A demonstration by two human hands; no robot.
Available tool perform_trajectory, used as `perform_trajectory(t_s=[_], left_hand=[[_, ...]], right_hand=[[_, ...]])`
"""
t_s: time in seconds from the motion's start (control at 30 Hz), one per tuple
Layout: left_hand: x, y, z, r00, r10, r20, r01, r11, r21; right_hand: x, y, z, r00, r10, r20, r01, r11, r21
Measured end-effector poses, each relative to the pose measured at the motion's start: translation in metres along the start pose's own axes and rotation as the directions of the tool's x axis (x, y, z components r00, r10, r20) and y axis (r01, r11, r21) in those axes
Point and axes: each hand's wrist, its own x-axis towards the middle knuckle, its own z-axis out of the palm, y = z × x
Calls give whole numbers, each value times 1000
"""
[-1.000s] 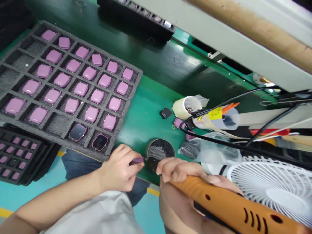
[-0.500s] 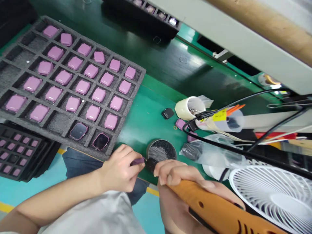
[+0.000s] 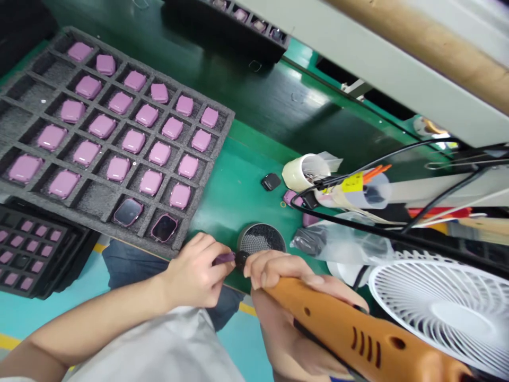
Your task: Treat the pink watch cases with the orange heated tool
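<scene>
My left hand [image 3: 201, 270] pinches a purple smartwatch case [image 3: 225, 258] edge-on between thumb and fingers. Wrapped round an orange electric screwdriver [image 3: 326, 318], my right hand [image 3: 278, 276] points its dark tip [image 3: 240, 260] at the side of the case. Whether the bit touches the case is too small to tell. Just behind the tip stands a round tin [image 3: 262, 239] filled with small grains. Left of my hands lies a grey foam tray [image 3: 210, 175] holding many purple watch cases; two near its front edge show dark screens.
At lower left are stacked black trays [image 3: 59, 265] with more purple pieces. Cream cups [image 3: 294, 175] of small tools, a black watch case [image 3: 271, 182] and plastic bags [image 3: 350, 244] sit right. A black cable [image 3: 397, 235] crosses above a white fan [image 3: 449, 313].
The screwdriver and my right hand have shifted slightly left and up, its tip closer to the watch case. My left hand keeps its pinch; the whole view has drifted slightly.
</scene>
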Motion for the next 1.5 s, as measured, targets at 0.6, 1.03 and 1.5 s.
perform_trajectory(t_s=[0.6,1.03,1.5], left_hand=[[12,4,-9,966,21,257,-72,979,193],[9,3,-17,947,61,315,-99,989,108],[10,3,-11,967,45,252,-85,985,150]], right_hand=[[11,6,-44,977,-161,-140,168,985,43],[6,5,-44,982,-136,-132,141,989,32],[-1,6,-44,980,-115,-163,123,992,36]])
